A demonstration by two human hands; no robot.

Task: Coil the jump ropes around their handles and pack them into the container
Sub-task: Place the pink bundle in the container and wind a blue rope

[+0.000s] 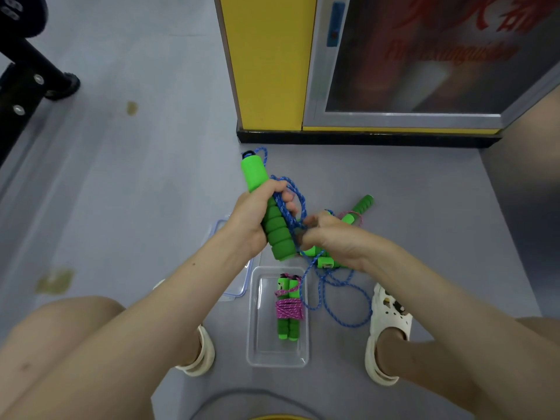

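While a coiled pink bundle (288, 309) is lying in the container (253, 313), blue rope (333, 301) is trailing on the floor (151, 183) beside it; the right hand (330, 241), pinching it, should be feeding snug turns onto the green handle (255, 174) the left hand (253, 221) is gripping.

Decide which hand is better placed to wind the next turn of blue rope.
Probably right. The right hand pinches the blue rope beside the green handle, free to circle; the left hand grips that handle, steadying it.
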